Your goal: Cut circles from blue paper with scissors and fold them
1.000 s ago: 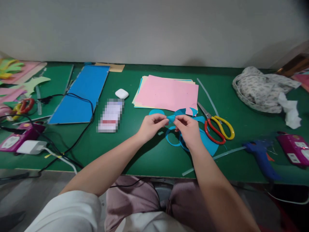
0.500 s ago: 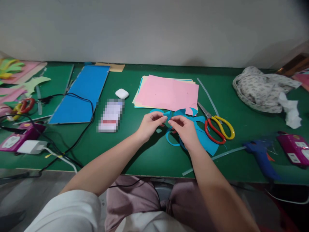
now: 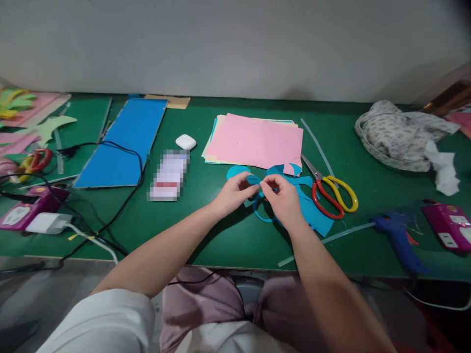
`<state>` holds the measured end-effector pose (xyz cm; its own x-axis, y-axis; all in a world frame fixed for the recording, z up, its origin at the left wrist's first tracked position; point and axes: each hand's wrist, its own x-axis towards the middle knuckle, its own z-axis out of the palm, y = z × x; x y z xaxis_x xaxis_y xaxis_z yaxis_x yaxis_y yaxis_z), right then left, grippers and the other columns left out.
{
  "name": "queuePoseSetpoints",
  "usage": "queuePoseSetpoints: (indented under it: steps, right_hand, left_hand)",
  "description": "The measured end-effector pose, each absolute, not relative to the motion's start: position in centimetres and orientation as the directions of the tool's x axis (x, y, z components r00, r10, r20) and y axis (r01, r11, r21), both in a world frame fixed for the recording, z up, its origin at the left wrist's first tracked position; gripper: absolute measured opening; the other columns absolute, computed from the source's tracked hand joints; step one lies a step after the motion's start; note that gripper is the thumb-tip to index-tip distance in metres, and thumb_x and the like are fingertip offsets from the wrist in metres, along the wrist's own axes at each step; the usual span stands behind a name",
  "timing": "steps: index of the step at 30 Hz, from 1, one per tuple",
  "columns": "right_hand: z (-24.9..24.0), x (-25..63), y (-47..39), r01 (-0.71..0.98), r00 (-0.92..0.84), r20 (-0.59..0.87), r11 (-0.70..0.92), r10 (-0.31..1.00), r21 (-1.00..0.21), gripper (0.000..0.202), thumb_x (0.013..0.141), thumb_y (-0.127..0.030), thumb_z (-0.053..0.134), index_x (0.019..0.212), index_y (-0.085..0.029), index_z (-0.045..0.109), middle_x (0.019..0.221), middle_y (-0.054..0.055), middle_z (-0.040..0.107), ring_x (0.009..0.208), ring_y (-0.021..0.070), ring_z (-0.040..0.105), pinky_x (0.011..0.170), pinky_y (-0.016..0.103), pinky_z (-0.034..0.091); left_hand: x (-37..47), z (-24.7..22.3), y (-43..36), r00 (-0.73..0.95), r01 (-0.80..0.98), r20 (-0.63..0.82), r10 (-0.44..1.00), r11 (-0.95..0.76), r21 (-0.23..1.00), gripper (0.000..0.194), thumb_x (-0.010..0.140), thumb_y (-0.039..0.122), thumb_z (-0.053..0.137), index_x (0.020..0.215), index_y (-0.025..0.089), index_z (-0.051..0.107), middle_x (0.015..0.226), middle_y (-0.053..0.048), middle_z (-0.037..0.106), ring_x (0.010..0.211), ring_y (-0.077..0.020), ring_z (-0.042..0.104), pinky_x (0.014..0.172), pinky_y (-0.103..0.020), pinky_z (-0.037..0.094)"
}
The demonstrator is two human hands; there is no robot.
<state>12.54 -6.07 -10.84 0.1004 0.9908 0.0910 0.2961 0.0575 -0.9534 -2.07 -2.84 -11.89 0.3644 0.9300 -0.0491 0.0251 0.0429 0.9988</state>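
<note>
Between my two hands is a small piece of blue paper (image 3: 253, 180), pinched at its edges. My left hand (image 3: 237, 191) grips its left side between thumb and fingers. At its right end, the fingertips of my right hand (image 3: 279, 196) are closed on it. A round blue paper piece (image 3: 237, 171) shows just behind my left hand. Blue paper offcuts (image 3: 316, 215), some of them ring-shaped, lie under and beside my right hand. Scissors (image 3: 327, 191) with one red and one yellow handle rest partly on those offcuts.
Behind my hands lies a stack of coloured paper (image 3: 257, 139), pink on top. A phone (image 3: 169, 176) and white earbud case (image 3: 186, 142) are to the left, beyond them a blue board (image 3: 121, 147). At right are a glue gun (image 3: 399, 240) and crumpled cloth (image 3: 390, 135).
The blue paper piece between my fingers has turned and now shows a broader face. My fingertips have shifted slightly on it. More of the round piece behind my left hand is visible.
</note>
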Motion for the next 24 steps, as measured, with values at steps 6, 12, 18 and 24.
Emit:
queuePoseSetpoints:
  steps: [6, 12, 18, 24]
  right_hand:
    - [-10.98, 12.75, -6.05, 0.401, 0.048, 0.147, 0.116, 0.988, -0.909, 0.011, 0.081, -0.028, 0.054, 0.074, -0.020, 0.056, 0.073, 0.001, 0.061, 0.069, 0.0154, 0.056, 0.064, 0.028, 0.044]
    - [-11.10, 12.64, -5.92, 0.306, 0.043, 0.085, 0.068, 0.995, -0.950, 0.012, 0.079, -0.032, 0.059, 0.081, -0.020, 0.059, 0.078, 0.002, 0.064, 0.070, 0.0160, 0.058, 0.063, 0.029, 0.048]
    - [-11.28, 12.75, -5.82, 0.346, 0.051, 0.101, 0.077, 0.994, -0.935, 0.009, 0.079, -0.029, 0.057, 0.076, -0.021, 0.057, 0.074, 0.001, 0.062, 0.069, 0.0157, 0.058, 0.063, 0.029, 0.047]
    - [-11.48, 12.81, -5.87, 0.380, 0.035, 0.136, 0.113, 0.990, -0.918, 0.007, 0.078, -0.027, 0.054, 0.075, -0.021, 0.054, 0.073, 0.001, 0.059, 0.070, 0.0162, 0.056, 0.065, 0.030, 0.046]
  left_hand:
    - [-2.39, -11.11, -2.83, 0.301, 0.049, 0.036, 0.953, -0.053, 0.997, 0.021, 0.070, 0.023, 0.070, 0.089, 0.015, 0.065, 0.085, -0.001, 0.064, 0.070, -0.0094, 0.055, 0.063, -0.022, 0.043]
    - [-2.44, -11.23, -2.73, 0.257, 0.016, 0.036, 0.966, -0.042, 0.999, 0.016, 0.070, 0.026, 0.070, 0.080, 0.015, 0.063, 0.079, -0.001, 0.064, 0.071, -0.0100, 0.056, 0.065, -0.023, 0.043]
    - [-2.33, -11.50, -2.62, 0.262, -0.007, 0.003, 0.965, -0.001, 1.000, 0.019, 0.068, 0.028, 0.071, 0.078, 0.015, 0.062, 0.076, 0.000, 0.062, 0.066, -0.0088, 0.054, 0.061, -0.023, 0.042]
    - [-2.48, -11.38, -2.59, 0.325, 0.026, -0.030, 0.945, 0.023, 0.999, 0.020, 0.066, 0.028, 0.074, 0.074, 0.014, 0.062, 0.069, 0.002, 0.059, 0.060, -0.0078, 0.051, 0.058, -0.023, 0.042]
